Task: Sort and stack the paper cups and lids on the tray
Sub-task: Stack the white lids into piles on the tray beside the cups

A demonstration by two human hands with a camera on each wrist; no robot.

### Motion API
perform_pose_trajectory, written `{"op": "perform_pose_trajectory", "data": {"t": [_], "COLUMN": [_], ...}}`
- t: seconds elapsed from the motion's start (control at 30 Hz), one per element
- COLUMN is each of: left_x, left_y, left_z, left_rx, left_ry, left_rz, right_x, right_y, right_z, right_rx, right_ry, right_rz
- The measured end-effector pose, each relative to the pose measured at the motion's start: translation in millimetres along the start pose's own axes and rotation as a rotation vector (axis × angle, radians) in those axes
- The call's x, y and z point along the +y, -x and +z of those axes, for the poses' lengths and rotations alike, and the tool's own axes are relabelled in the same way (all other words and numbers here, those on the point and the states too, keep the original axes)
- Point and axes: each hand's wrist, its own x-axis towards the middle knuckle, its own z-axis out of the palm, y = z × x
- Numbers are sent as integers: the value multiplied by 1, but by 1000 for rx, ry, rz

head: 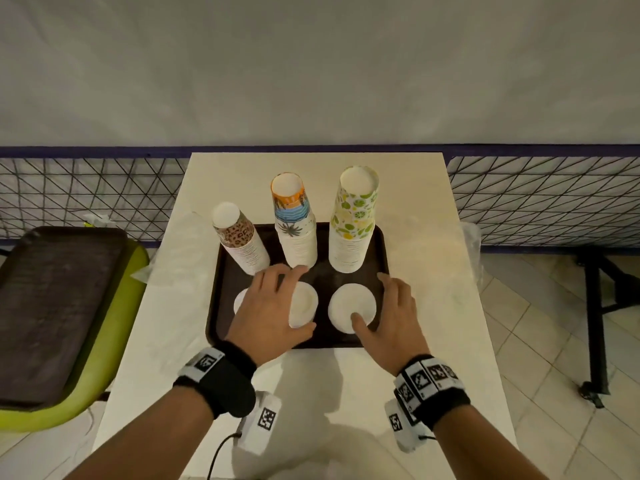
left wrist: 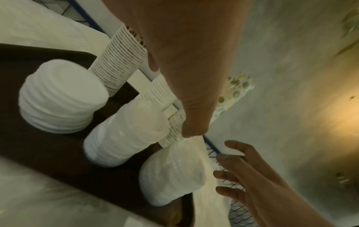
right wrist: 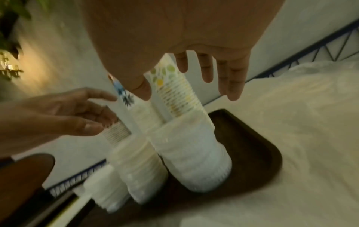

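A dark brown tray [head: 346, 276] lies on the white table. Along its far side stand three cup stacks: leopard print [head: 239, 239], beach print [head: 295, 220] and lime print [head: 353, 220]. In front sit three white lid stacks: left [left wrist: 62, 98], middle [head: 305, 308] and right [head: 349, 303]. My left hand [head: 273, 303] hovers with spread, straight fingers over the left and middle lid stacks, hiding most of the left one. My right hand [head: 391, 311] is spread at the right lid stack [right wrist: 194, 156], thumb above it, fingers past its right side. Neither hand holds anything.
A lime-green chair [head: 114, 341] carrying another dark tray [head: 52, 306] stands left of the table. Clear plastic wrappers [head: 471, 244] lie at the table's side edges. A wire mesh fence [head: 86, 195] runs behind, and a black metal stand [head: 595, 323] is at the right.
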Motion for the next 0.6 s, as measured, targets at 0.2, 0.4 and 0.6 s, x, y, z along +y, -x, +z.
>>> {"op": "perform_pose_trajectory", "data": {"t": [0.2, 0.4, 0.6], "left_x": [-10, -17, -18], "left_y": [-16, -18, -17], "left_z": [34, 55, 65], "left_rx": [-176, -231, -247], "left_ry": [-160, -125, -62], "left_rz": [-61, -115, -152], "right_x": [0, 11, 17], "right_y": [-7, -11, -15], "right_z": [34, 61, 73], "right_rx": [-174, -184, -147], "right_ry": [235, 269, 224], "right_rz": [7, 8, 12]}}
